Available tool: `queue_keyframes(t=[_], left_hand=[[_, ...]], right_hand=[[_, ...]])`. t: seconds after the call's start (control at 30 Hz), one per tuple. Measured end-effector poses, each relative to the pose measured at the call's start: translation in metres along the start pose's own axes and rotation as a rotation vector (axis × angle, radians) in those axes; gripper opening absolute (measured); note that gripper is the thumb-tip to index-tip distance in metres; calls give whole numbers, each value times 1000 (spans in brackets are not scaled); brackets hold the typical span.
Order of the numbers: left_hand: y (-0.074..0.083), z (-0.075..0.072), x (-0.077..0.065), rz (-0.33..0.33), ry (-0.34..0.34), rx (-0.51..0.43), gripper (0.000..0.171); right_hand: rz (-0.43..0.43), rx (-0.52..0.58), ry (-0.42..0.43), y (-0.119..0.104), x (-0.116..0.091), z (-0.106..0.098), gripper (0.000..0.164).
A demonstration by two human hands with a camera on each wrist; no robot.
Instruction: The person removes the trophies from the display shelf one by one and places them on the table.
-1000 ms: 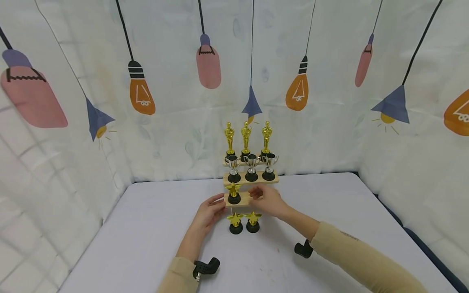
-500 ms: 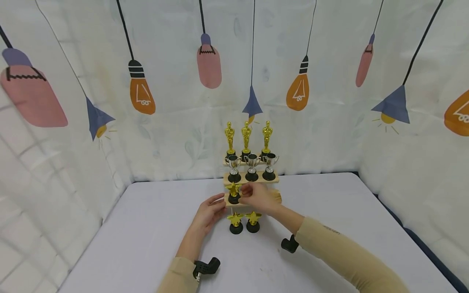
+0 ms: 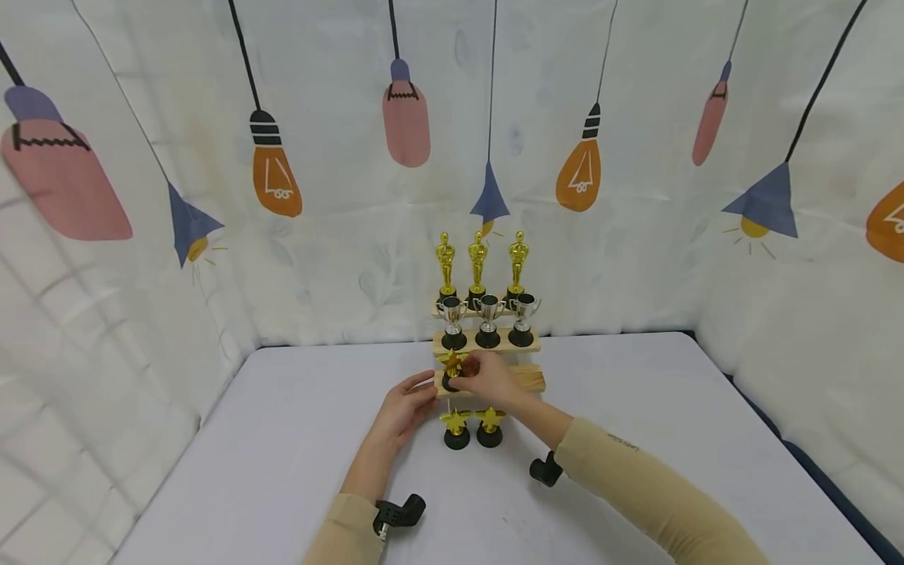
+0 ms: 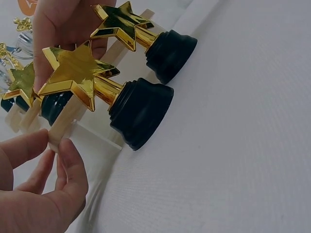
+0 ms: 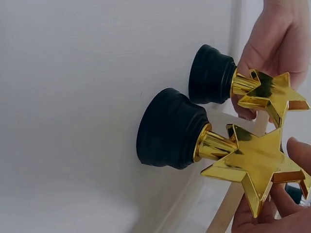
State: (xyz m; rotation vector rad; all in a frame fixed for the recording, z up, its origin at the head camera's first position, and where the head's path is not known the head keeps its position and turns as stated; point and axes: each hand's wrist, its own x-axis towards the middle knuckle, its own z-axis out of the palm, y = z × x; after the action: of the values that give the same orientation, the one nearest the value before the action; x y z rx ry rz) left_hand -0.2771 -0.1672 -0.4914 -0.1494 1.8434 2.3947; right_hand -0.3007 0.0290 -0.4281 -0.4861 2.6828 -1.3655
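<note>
A small gold star trophy [image 3: 452,361] with a black base stands at the left end of the lowest step of a wooden stepped shelf [image 3: 531,377]. My right hand [image 3: 496,382] reaches over this step from the right and pinches the trophy, covering part of it. With thumb and fingertips my left hand [image 4: 48,194] holds the left end of the lowest step. Two more star trophies stand upright on the table before the shelf, a left one [image 3: 457,431] and a right one [image 3: 490,430]; both loom large in the wrist views.
Three silver cups, among them a middle cup [image 3: 488,318], stand on the middle step. Gold figure statuettes, one at the right [image 3: 518,263], line the top step. A white cloth covers the table [image 3: 304,439], and a lamp-patterned curtain [image 3: 339,259] hangs behind.
My right hand has moved left along the lowest step to the star trophy and now pinches it. The left hand keeps its place on the shelf's end.
</note>
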Motion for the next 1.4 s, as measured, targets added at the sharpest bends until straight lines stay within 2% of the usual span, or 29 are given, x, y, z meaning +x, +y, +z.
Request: queue_keyframes(t=[0.13, 0.4, 0.73, 0.83, 0.93, 1.07, 1.4], left_hand=[[0, 0, 1, -2, 6, 2, 45], [-1, -1, 2, 3, -2, -5, 46], [-1, 0, 1, 24, -1, -14, 47], [-2, 0, 1, 43, -10, -10, 48], [-2, 0, 1, 33, -5, -11, 47], [-1, 1, 1, 11, 13, -1, 44], [1, 1, 1, 7, 13, 4, 43]], right_hand=[[14, -37, 12, -3, 1, 2, 40], [-19, -79, 13, -2, 1, 3, 32], [-46, -128, 32, 6, -5, -3, 43], [-37, -147, 35, 7, -6, -4, 45], [-22, -160, 33, 6, -6, -4, 45], [-27, -146, 30, 5, -7, -5, 48], [-13, -102, 26, 4, -10, -8, 52]])
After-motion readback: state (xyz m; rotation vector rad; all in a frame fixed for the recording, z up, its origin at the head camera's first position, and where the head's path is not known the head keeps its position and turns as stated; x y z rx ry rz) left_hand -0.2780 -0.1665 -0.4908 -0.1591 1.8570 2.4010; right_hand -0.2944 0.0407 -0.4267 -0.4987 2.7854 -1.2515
